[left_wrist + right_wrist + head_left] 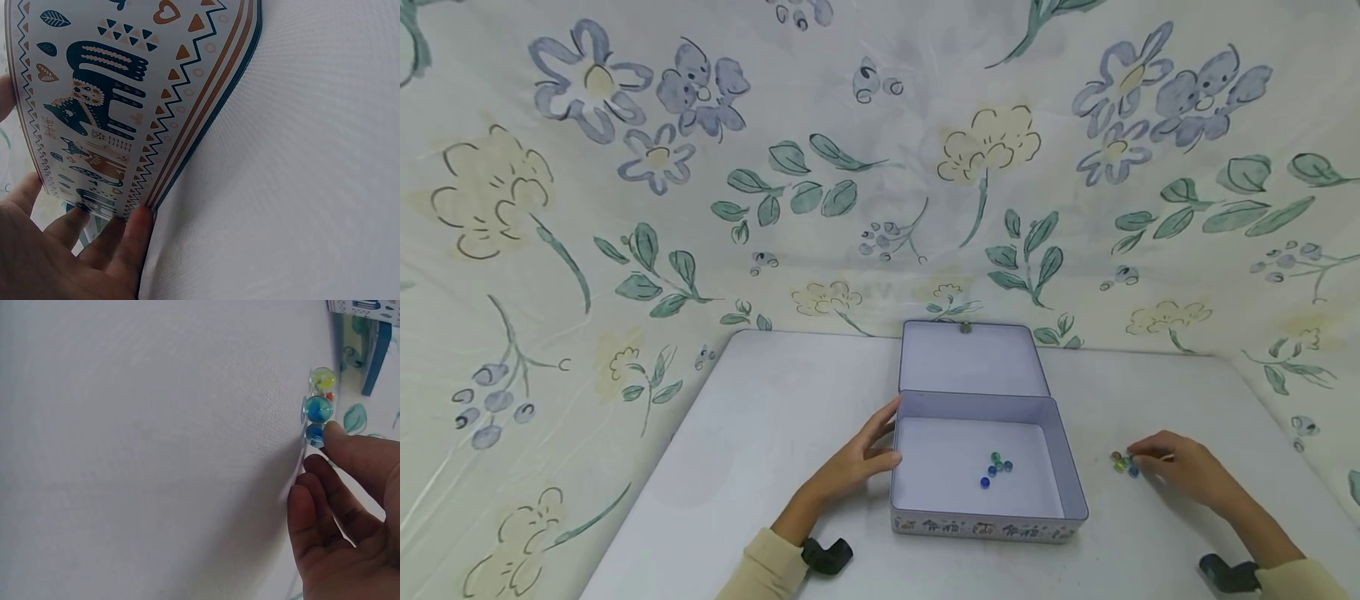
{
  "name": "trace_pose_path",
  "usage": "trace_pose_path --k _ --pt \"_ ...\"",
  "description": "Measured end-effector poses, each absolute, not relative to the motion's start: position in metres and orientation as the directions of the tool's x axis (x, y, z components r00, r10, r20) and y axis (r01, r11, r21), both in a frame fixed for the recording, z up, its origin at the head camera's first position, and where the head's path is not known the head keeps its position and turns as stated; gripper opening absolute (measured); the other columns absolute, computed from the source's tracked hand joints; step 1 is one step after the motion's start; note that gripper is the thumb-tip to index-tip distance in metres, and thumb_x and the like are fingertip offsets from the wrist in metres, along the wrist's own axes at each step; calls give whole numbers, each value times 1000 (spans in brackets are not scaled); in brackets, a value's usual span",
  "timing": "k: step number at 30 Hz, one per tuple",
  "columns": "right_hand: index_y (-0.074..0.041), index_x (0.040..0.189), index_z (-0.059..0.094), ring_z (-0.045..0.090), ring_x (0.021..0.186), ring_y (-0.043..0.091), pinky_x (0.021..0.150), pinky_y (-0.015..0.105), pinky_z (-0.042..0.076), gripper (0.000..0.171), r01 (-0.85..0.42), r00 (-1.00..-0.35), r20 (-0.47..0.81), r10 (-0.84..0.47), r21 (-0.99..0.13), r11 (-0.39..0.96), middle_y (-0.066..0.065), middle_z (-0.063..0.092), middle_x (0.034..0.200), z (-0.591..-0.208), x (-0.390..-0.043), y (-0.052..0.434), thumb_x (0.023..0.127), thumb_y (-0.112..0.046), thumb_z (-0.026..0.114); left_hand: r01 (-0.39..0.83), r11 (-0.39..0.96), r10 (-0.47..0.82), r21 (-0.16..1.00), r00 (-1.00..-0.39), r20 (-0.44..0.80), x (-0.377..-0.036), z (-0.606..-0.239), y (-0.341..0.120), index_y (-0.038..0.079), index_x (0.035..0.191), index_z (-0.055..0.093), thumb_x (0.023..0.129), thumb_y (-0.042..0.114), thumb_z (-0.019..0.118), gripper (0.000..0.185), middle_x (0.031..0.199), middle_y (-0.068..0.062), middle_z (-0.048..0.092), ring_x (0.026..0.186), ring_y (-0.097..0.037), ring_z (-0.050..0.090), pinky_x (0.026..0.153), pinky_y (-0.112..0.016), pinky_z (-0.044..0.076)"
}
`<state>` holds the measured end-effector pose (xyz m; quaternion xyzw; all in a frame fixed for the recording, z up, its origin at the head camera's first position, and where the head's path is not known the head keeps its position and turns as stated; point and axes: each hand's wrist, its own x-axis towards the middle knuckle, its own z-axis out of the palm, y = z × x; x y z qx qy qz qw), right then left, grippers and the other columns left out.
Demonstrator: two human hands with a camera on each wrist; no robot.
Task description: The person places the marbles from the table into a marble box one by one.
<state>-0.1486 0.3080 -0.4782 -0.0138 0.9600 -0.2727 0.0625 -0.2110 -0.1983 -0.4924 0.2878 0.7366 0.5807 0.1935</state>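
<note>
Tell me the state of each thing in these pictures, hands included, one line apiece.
Pale rectangular box with patterned sides: open, standing on the white table.
Pale rectangular lid: swung back, open.
Small blue and green glass marbles inside: loose, grouped on the box's floor.
Small multicoloured glass marbles outside: clustered on the table right of the box.
Left hand: touching the box's left side.
Right hand: at the outside marbles; grip unclear.

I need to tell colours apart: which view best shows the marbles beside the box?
The right wrist view: the marbles appear larger there, with yellow and blue distinguishable. The head view shows only a small cluster at the right hand, beside the box. The left wrist view shows none.
</note>
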Motion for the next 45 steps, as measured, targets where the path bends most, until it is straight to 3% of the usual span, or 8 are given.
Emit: trace_pose_path --k 17,22,27,34,41,45 --pt "-4 104 70 67 93 23 76 32 59 14 -5 -995 -83 -57 -522 853 7 72 101 -477 -146 304 91 -8 69 208 164 648 964 -760 53 -212 -494 -198 30 162 11 100 31 60 79 170 -2 5 153 -40 19 118 -58 34" --pt "-3 105 69 67 94 27 80 42 59 14 20 -994 -105 -42 -528 849 8 71 100 -476 -147 305 93 -11 68 204 173 648 963 -760 45 -213 -494 -198 33 161 11 100 31 60 79 170 -2 5 153 -40 18 119 -58 32" --pt "-1 106 67 67 96 31 79 45 58 17 50 -992 -126 -21 -534 844 11 72 101 -476 -148 307 96 -14 65 205 174 647 963 -761 45 -213 -494 -198 33 161 10 100 30 59 79 170 -2 4 154 -40 17 119 -59 31" --pt "-1 108 66 67 98 31 80 44 58 19 68 -992 -130 -3 -535 842 10 72 102 -479 -148 309 97 -17 64 200 163 647 966 -761 48 -213 -495 -198 31 162 10 100 27 59 79 170 -2 4 154 -40 17 119 -59 31" --pt "0 111 69 67 103 37 83 47 58 21 52 -992 -128 -21 -537 842 18 72 110 -475 -148 307 96 -13 63 197 167 646 966 -762 44 -212 -494 -199 29 162 9 99 33 60 80 170 -2 3 153 -40 18 119 -59 32" --pt "-1 112 70 68 100 34 80 42 59 19 45 -993 -116 -18 -524 851 17 72 110 -471 -150 307 97 -10 62 192 168 645 967 -763 39 -211 -492 -199 31 162 10 99 32 59 80 170 -2 4 153 -40 18 119 -59 32"
